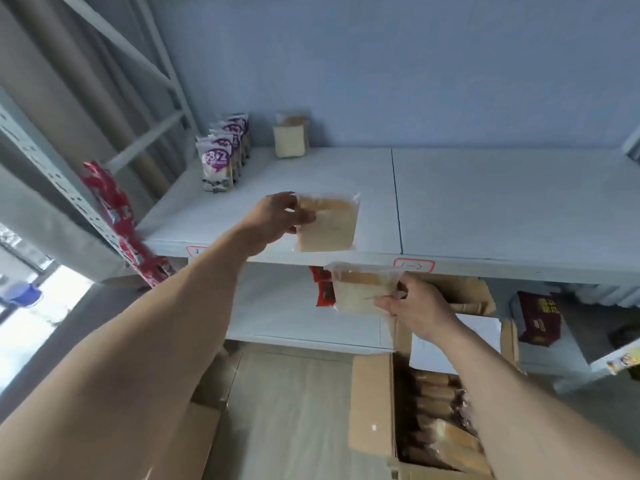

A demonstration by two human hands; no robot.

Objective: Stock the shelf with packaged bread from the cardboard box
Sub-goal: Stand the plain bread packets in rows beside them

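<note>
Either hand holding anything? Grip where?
Both. Left hand pinches a bread pack by its left edge, over the shelf. Right hand holds a second bread pack by its right edge.

One head-worn view — looking forward and down, close over the shelf (485, 202)

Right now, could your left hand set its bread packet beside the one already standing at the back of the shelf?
Probably yes: the left hand holds its bread packet over bare shelf, with nothing between it and the standing packet.
</note>
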